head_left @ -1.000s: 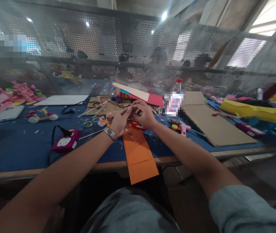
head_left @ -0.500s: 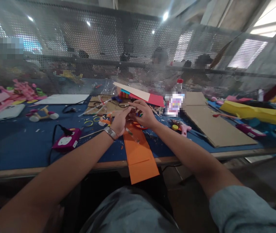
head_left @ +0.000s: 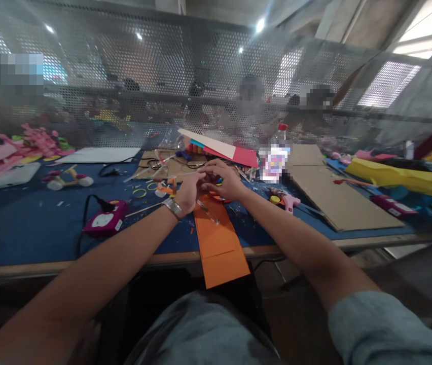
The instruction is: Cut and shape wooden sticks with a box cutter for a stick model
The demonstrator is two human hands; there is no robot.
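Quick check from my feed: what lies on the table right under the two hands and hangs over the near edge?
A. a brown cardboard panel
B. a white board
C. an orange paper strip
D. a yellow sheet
C: the orange paper strip runs from beneath the left hand and right hand and overhangs the table edge.

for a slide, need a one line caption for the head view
Left hand and right hand meet over an orange paper strip on a cluttered blue craft table.

A pink glue gun (head_left: 285, 201) lies beside brown cardboard (head_left: 339, 196), near a bottle (head_left: 276, 156).
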